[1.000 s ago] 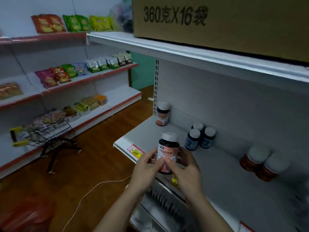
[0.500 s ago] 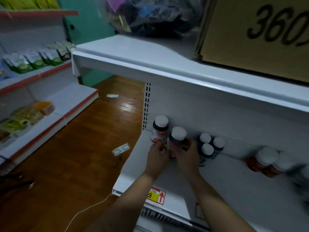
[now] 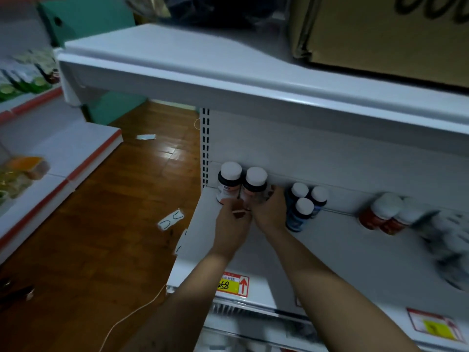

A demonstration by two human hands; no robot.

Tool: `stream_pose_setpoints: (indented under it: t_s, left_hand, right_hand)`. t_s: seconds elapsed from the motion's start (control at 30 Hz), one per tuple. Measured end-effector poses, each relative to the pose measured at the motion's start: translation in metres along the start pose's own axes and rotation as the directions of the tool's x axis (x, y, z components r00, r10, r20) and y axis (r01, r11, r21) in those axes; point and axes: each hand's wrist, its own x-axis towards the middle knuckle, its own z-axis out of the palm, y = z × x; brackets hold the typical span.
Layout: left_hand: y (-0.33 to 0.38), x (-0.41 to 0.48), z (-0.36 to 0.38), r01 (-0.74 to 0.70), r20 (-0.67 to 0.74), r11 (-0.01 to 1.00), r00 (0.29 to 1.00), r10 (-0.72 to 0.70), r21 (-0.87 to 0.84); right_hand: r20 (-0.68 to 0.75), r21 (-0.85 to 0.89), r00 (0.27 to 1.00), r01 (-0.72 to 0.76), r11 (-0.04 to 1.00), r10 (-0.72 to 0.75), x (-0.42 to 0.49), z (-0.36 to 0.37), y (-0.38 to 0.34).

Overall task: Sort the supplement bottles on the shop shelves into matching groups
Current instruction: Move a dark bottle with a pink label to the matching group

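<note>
Two dark white-capped bottles with pink-white labels stand side by side at the back left of the white shelf (image 3: 330,250). The left bottle (image 3: 229,180) stands free. Both hands wrap the base of the right bottle (image 3: 255,185), which rests on the shelf: my left hand (image 3: 232,219) on its left, my right hand (image 3: 270,212) on its right. Three blue bottles (image 3: 303,207) cluster just right of my right hand. Two amber bottles (image 3: 383,214) stand further right.
The upper shelf (image 3: 228,80) overhangs the bottles and carries a cardboard box (image 3: 380,34). A blurred object lies at the right edge of the shelf. A price tag (image 3: 232,284) marks the front rail. Wooden floor with paper scraps and a white cable lies left.
I carried the bottle from the shelf's front edge to the back and set it down beside the matching one. The camera swung closer and to the left.
</note>
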Motion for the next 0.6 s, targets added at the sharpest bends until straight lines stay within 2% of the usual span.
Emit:
stream_pose_setpoints:
  t_s: [0.13, 0.33, 0.47, 0.6]
  left_hand:
    - [0.019, -0.029, 0.018, -0.010, 0.027, 1.000, 1.000, 0.010, -0.014]
    - [0.067, -0.117, 0.118, -0.105, 0.274, 0.992, 0.954, 0.121, -0.070]
    - [0.090, -0.198, 0.219, -0.134, 0.464, 0.981, 0.866, 0.185, -0.140]
    - [0.108, -0.286, 0.317, -0.191, 0.669, 0.966, 0.696, 0.260, -0.177]
  right_hand:
    - [-0.007, 0.160, 0.999, 0.037, 0.986, -0.036, -0.051, -0.056, -0.003]
    - [-0.210, 0.304, 0.977, 0.101, 0.947, -0.037, -0.125, -0.217, 0.056]
    - [-0.356, 0.343, 0.933, 0.083, 0.936, 0.048, -0.163, -0.333, 0.113]
    - [-0.486, 0.343, 0.868, 0.081, 0.936, 0.103, -0.214, -0.439, 0.163]
